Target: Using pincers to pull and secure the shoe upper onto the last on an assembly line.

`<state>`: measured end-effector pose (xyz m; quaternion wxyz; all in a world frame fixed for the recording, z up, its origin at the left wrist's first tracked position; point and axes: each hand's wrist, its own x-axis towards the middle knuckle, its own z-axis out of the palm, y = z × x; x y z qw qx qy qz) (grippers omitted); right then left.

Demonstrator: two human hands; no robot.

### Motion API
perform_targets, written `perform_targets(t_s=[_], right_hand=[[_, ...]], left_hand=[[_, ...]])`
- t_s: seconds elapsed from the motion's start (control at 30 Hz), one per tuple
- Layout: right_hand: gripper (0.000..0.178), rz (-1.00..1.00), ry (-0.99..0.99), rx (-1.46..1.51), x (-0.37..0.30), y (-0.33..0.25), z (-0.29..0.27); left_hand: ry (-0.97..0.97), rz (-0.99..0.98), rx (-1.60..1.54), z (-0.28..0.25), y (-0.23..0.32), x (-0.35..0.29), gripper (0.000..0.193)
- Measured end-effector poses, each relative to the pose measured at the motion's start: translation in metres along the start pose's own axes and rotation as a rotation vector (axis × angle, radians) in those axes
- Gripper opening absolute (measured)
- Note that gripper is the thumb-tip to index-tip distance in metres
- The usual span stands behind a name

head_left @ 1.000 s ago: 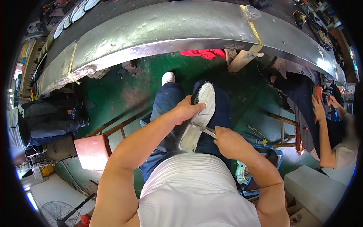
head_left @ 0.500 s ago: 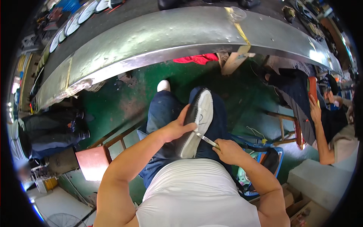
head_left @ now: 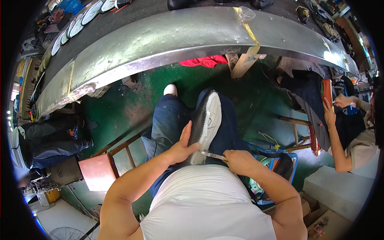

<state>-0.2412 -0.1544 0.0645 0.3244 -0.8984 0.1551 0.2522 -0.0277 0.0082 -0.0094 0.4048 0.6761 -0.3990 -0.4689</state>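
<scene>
A shoe [head_left: 213, 116] with a black upper and white sole lies across my lap, sole up and toe pointing away from me. My left hand [head_left: 181, 152] is closed round its dark upper side, the thumb pressing near the heel end. My right hand [head_left: 239, 162] grips the handle of a slim knife [head_left: 214, 155] with a silvery blade. The blade's tip meets the sole's edge near the heel, close to my left thumb. Exactly how deep the tip sits cannot be made out.
Beyond my knees runs a metal-edged bench [head_left: 152, 38] with pale soles [head_left: 76, 26] along it. A stool [head_left: 98, 172] stands left, a blue-framed chair [head_left: 294, 164] right. At the far right another person [head_left: 342, 132] handles a reddish-brown object [head_left: 327, 92]. A red cloth [head_left: 204, 61] lies under the bench.
Both hands have moved toward my body along the shoe, the knife from mid-sole to the heel end. My view and the shoe have shifted slightly. The other person's hand has moved.
</scene>
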Motion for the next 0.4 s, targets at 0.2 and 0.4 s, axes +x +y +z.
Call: perform_targets(t_s=[0.2, 0.4], right_hand=[[0.027, -0.062, -0.043, 0.210, -0.004, 0.003, -0.043], [0.041, 0.043, 0.159, 0.146, 0.047, 0.001, -0.024]], left_hand=[[0.233, -0.041, -0.075, 0.018, -0.001, -0.005, 0.092], [0.201, -0.050, -0.064, 0.014, 0.002, -0.006, 0.096]])
